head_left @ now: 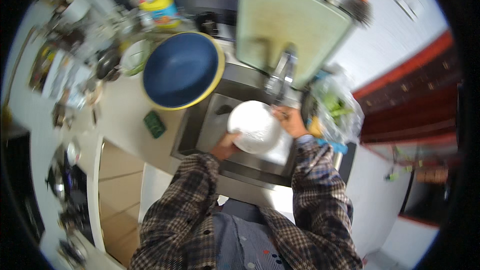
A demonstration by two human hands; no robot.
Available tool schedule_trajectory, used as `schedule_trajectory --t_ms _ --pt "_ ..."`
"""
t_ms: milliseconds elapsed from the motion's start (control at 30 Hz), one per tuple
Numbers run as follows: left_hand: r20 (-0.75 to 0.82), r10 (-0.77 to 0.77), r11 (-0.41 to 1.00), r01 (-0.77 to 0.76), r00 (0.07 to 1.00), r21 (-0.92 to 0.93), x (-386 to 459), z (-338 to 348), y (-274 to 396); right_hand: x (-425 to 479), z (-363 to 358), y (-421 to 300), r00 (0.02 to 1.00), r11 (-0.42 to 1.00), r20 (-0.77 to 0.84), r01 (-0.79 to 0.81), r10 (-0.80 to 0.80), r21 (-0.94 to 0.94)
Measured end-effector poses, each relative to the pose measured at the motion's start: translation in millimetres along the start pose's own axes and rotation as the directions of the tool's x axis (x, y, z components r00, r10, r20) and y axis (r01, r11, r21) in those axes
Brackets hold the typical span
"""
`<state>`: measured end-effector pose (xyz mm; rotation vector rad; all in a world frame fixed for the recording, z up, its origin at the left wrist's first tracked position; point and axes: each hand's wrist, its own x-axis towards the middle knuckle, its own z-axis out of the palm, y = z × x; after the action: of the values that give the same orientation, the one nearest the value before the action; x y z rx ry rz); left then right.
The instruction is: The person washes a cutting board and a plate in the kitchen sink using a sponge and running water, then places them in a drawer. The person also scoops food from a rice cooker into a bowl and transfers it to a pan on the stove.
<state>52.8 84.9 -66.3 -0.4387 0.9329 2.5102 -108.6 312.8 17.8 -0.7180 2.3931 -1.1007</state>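
Observation:
A white bowl [255, 127] is held over the metal sink [210, 138] between both hands. My left hand [226, 145] grips its lower left rim, with the fingers partly hidden by the bowl. At the bowl's upper right, my right hand [290, 120] has its fingers bent at the rim; whether they pinch some small thing there is too blurred to tell. Just above the bowl stands a chrome faucet [282, 69]. A large blue basin with a yellow rim [182, 71] rests at the sink's upper left edge.
A green scouring pad [154, 124] lies on the counter [123, 108] left of the sink. Behind the faucet leans a pale green cutting board [288, 22]. Leafy vegetables in a clear plastic bag [335, 106] sit to the right. A yellow container [161, 9] stands at the back left.

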Motion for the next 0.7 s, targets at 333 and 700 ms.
schedule_trajectory --t_ms 333,700 --pt "-0.239 0.0 0.943 0.079 0.971 0.325 -36 48 28 70 -14 16 0.999 0.799 -0.045 0.009 0.023 0.601" --pt "0.359 0.456 -0.506 -0.095 0.814 0.857 -66 74 34 -8 33 66 0.968 0.778 -0.222 0.053 0.113 0.626"
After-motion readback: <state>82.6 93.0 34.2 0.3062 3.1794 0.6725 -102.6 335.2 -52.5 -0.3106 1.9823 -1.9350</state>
